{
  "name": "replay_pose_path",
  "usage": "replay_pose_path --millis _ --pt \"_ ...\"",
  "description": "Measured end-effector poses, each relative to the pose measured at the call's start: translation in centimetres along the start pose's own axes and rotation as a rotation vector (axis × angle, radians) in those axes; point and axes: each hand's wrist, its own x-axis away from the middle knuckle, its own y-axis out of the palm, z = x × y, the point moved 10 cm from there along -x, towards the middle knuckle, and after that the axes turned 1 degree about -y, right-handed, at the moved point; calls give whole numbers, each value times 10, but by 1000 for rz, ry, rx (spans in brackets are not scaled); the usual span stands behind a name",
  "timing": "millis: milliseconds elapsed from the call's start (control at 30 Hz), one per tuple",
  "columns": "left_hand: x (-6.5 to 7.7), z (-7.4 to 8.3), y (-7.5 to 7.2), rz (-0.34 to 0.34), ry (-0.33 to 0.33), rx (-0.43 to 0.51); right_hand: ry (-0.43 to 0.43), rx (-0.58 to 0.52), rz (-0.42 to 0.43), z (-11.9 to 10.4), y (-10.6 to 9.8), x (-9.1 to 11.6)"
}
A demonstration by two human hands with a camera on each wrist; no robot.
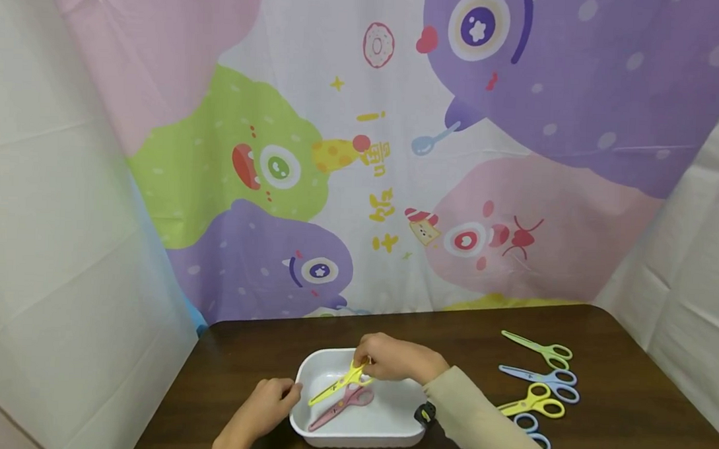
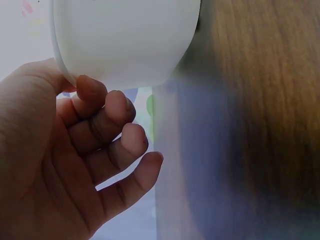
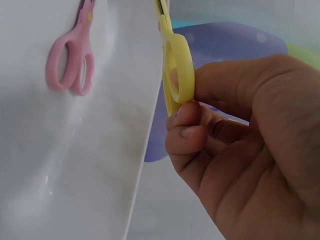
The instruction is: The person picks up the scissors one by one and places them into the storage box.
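Note:
My right hand (image 1: pixel 393 358) pinches yellow scissors (image 1: pixel 343 385) by a finger loop, thumb on one side and curled fingers on the other. Their blades point left and down over a white plastic tub (image 1: pixel 388 431). Inside the tub lies a pair of pink scissors (image 1: pixel 344 409), its loops (image 3: pixel 70 67) lower than the yellow ones in the right wrist view. At the tub's left edge, my left hand (image 1: pixel 268 403) grips the rim between thumb and index finger. The other fingers (image 2: pixel 125 152) of that hand curl loosely beneath, off the tub's wall (image 2: pixel 125 45).
On the table's right side lie green scissors (image 1: pixel 539 348), blue scissors (image 1: pixel 544 378), another yellow pair (image 1: pixel 534 402) and a further blue pair (image 1: pixel 527 425), partly behind the right sleeve (image 1: pixel 480 420). A cartoon-print curtain (image 1: pixel 387 272) hangs behind the dark wooden table (image 1: pixel 230 359).

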Motion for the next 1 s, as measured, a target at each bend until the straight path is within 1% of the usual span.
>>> replay_pose_path --millis 100,233,633,833,1000 --pt "0 -1 0 -16 -14 -3 -9 8 -10 -3 4 -3" --pt "0 0 -1 -21 -14 -11 -19 30 -13 -6 7 -7" --pt "1 2 -2 -23 -6 -6 -1 29 -33 -6 16 -14" --pt "1 2 -2 -33 -13 -10 6 56 -53 -5 20 -16" --pt "1 2 -2 -42 -19 5 27 82 -81 -3 25 -18"
